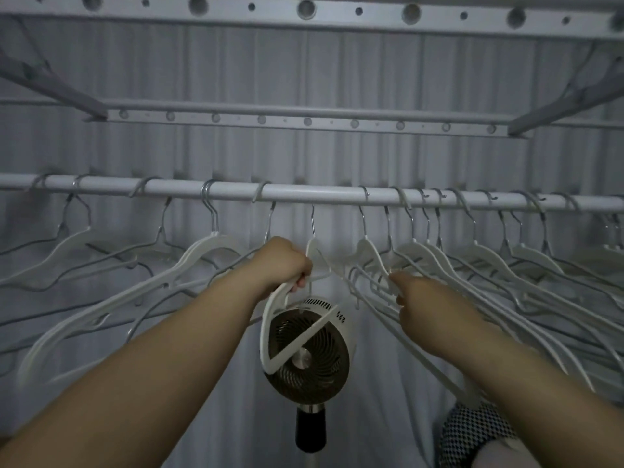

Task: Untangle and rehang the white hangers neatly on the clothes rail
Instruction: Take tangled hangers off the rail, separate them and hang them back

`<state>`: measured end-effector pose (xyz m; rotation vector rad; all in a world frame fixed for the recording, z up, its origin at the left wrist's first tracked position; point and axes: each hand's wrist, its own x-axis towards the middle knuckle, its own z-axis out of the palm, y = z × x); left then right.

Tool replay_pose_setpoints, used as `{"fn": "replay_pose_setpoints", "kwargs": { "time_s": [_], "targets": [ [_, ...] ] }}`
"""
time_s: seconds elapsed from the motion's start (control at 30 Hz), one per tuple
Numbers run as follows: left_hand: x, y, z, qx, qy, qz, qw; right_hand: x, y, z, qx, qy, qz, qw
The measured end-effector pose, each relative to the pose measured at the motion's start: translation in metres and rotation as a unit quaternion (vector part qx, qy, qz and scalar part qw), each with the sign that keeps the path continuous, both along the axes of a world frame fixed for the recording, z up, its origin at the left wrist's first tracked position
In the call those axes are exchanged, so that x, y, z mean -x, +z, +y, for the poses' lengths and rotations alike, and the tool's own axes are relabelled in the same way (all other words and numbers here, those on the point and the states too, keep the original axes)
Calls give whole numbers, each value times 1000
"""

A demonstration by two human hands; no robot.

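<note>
The white hanger [265, 332] hangs mid-rail, its hook up at the clothes rail [304, 192] and its body twisted down in front of the fan [310, 359]. My left hand [282, 261] is clamped round its shoulder; my right hand [418, 295] pinches an arm among the crowded hangers [472, 265] just beside. Thin plastic, I'd judge: light, stiff, slightly slick, snappable if forced. It's best held near the neck, where it steers without flexing.
</note>
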<state>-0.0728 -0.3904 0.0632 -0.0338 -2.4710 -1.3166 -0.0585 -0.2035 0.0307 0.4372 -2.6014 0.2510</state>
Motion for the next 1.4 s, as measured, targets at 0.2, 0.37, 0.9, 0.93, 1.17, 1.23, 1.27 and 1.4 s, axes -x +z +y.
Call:
{"fn": "replay_pose_setpoints", "kwargs": {
  "time_s": [0.2,0.37,0.9,0.93,1.17,1.23,1.27,1.4],
  "targets": [
    [-1,3,0,38,23,45,998,-1,1,1,-7,0,4,1000],
    [-9,-7,0,53,43,56,996,-2,0,3,-10,12,5,1000],
    [-38,-28,19,137,30,89,986,-7,-6,14,29,53,26,998],
    [-44,-29,18,136,26,113,984,-8,-5,14,31,63,38,997],
    [-100,-32,-10,64,78,291,951,-23,6,-1,51,108,132,984],
    [-116,-32,-25,59,118,337,932,-26,12,-11,65,118,148,980],
    [-123,-31,-34,58,138,355,923,-28,15,-18,76,123,152,978],
    [-136,-30,-81,54,224,367,901,-38,24,-50,114,164,160,967]
  ]
}}
